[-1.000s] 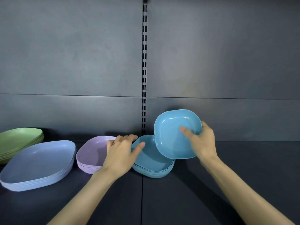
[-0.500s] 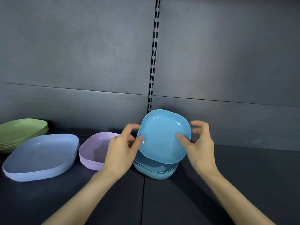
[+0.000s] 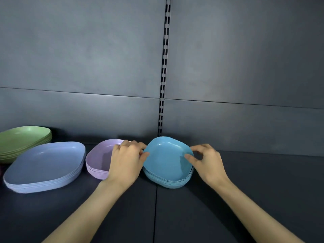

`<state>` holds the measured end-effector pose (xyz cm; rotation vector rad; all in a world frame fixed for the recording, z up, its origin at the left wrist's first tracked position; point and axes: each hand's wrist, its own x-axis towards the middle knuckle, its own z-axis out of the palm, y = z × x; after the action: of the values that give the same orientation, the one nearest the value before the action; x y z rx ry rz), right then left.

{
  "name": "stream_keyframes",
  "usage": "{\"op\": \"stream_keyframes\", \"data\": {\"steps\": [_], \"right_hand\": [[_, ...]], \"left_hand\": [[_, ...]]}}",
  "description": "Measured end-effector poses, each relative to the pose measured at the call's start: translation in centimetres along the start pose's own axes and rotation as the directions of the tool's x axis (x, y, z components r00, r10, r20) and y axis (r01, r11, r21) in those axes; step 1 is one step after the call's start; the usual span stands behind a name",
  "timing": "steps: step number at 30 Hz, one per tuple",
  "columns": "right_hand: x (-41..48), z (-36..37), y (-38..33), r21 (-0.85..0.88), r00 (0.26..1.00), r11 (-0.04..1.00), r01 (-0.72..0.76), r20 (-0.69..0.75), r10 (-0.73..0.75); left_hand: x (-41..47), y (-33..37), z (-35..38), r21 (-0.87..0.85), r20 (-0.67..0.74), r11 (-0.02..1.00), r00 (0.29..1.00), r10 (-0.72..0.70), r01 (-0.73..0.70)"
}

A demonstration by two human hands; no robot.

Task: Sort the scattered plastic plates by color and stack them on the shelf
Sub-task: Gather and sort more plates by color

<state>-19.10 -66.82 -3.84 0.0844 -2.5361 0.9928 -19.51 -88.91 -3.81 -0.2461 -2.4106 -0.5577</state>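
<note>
The left hand (image 3: 128,160) pinches the left rim of a sky-blue, rounded-square plastic plate (image 3: 168,158): its thumb lies on the rim's upper face and its fingers curl over the far left corner. The right hand (image 3: 207,162) takes the opposite rim, with the thumb resting just inside the right-hand wall and the forefinger hooked over the outer edge. Its other fingers are bent and lifted off the plate. Both forearms are bare and reach in from the front edge of the dark grey shelf (image 3: 254,183). The sky-blue plate sits level on top of a stack of matching blue plates (image 3: 166,184), nested into it with its rim just above theirs. This stack stands near the shelf's back edge, about midway along it, straddling the seam between two shelf boards and just in front of the slotted metal upright (image 3: 164,67) in the grey back panel. Just beside it to the left, partly hidden behind the left hand, is a stack of lilac rounded-square plates (image 3: 98,162). Next towards the left edge, and close to the lilac one, comes a stack of larger periwinkle-blue plates (image 3: 45,163). Behind that, in the back left corner and cut off by the frame, is a stack of pale green plates (image 3: 22,139), whose front rim the periwinkle stack hides.
</note>
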Motion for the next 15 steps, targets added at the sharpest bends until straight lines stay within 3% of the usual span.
{"op": "stream_keyframes", "data": {"steps": [7,10,15], "right_hand": [[0.1,-0.5,0.2,-0.141,0.998,0.990,0.005,0.056,0.004],[0.1,-1.1,-0.2,-0.122,0.994,0.993,-0.004,0.105,0.017],[0.7,-4.7,-1.1,-0.222,0.993,0.973,0.057,0.113,-0.032]], "left_hand": [[-0.3,0.1,0.4,0.170,0.038,0.983,0.998,0.059,-0.065],[-0.2,0.9,-0.3,0.136,0.106,0.989,0.993,0.045,-0.060],[1.4,2.9,-1.5,0.073,0.196,0.978,0.965,0.176,-0.193]]}}
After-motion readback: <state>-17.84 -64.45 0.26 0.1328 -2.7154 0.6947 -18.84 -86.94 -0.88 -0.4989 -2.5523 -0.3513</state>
